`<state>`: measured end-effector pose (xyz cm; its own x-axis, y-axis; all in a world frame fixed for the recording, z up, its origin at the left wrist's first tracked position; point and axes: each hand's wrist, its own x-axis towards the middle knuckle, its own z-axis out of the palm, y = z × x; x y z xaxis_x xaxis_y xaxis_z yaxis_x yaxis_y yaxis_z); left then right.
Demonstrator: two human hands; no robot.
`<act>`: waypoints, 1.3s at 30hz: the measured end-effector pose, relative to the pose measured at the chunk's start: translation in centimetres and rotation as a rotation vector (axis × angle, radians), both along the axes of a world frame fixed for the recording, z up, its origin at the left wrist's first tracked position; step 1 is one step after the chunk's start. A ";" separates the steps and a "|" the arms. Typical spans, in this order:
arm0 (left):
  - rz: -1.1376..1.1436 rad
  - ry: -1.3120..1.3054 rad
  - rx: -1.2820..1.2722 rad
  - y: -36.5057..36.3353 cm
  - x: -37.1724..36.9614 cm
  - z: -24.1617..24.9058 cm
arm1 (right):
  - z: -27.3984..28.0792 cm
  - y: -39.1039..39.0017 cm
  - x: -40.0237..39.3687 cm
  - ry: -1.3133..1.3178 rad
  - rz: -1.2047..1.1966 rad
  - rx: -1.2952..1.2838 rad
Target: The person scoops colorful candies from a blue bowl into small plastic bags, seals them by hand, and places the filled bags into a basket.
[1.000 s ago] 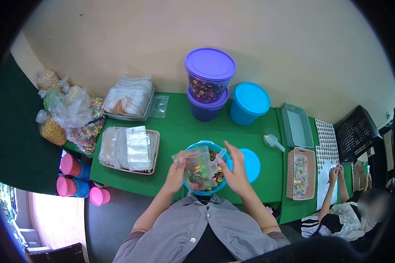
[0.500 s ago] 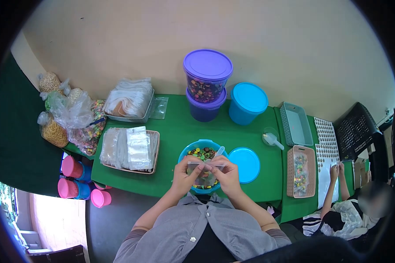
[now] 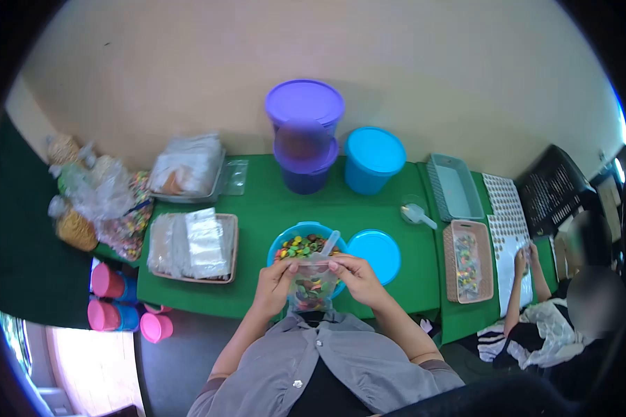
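Wall (image 3: 202, 76): plain, pale, running behind the work area.
Green-covered table (image 3: 261, 201): far edge set along the wall; cloth visible across the middle.
Purple tubs (image 3: 306, 178): two, stacked at the middle of the far edge; upper one partly blurred.
Bag basket (image 3: 234, 243): at the near left corner, loaded with flat clear bags.
Sweets tub (image 3: 305, 226): blue, unlidded, at the middle of the near edge; multicoloured pieces inside.
Blue lidded tub (image 3: 374, 167): by the far edge, right of the purple tubs.
Loose blue lid (image 3: 375, 258): flat on the surface, just beside the sweets tub, toward the right edge.
Clear pouch (image 3: 311, 288): hanging at the near edge, overlapping the sweets tub in view; coloured pieces show in or through it, cannot tell which.
Left hand (image 3: 275, 286): thumb and fingers pinched on the pouch's upper left corner.
Right hand (image 3: 359, 279): likewise pinched on the upper right corner, apart from the left.
White scoop (image 3: 332, 241): tilted in the sweets tub, handle toward the far edge.
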<state>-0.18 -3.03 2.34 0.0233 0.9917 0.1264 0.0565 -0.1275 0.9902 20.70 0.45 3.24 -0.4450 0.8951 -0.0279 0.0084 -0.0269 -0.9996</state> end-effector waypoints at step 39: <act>0.730 0.641 -0.111 -0.7 -12.3 -5.5 | -10.7 6.4 13.9 -0.148 -1.162 0.251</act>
